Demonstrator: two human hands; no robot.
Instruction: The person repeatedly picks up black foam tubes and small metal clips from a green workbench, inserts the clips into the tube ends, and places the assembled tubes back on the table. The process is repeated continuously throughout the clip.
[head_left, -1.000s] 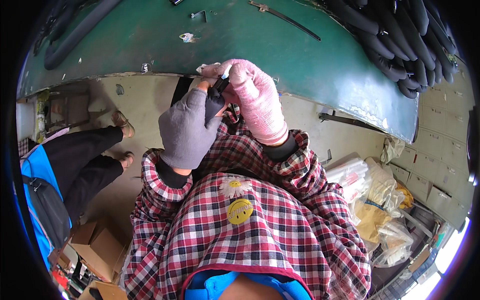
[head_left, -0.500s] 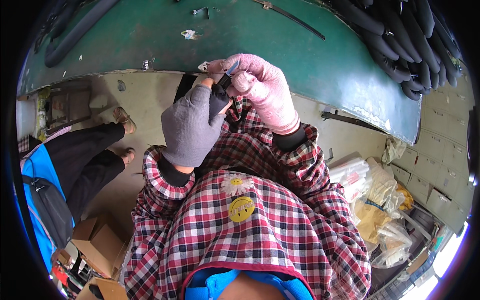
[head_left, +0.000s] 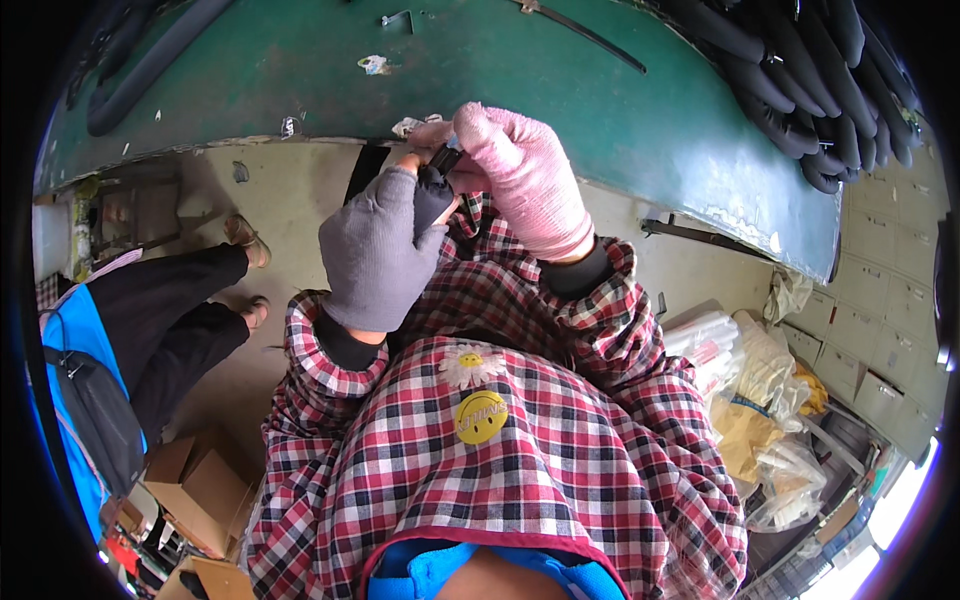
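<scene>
My left hand (head_left: 375,250), in a grey glove with bare fingertips, is closed round a black tube-like piece (head_left: 434,190). The piece's upper end is shiny and points up toward the bench edge. My right hand (head_left: 528,180), in a pink glove, is closed at that end, thumb raised and bent over it. Between the right fingers and the black piece shows a bit of a thin blue strip (head_left: 455,143), mostly hidden. Both hands are held together in front of my chest, just off the near edge of the green bench (head_left: 270,90).
Black foam-covered tubes (head_left: 760,80) pile up at the bench's right end; another bent tube (head_left: 160,70) lies far left. A thin black strip (head_left: 585,38) and a small metal hook (head_left: 399,19) rest on the bench. At left stands a person (head_left: 165,305); below are cardboard boxes (head_left: 200,490). Plastic bags (head_left: 765,420) sit right.
The blue strip stood out clearly before; now my right thumb and fingers cover most of it. My right hand has shifted slightly up and left. My left hand is nearly still.
</scene>
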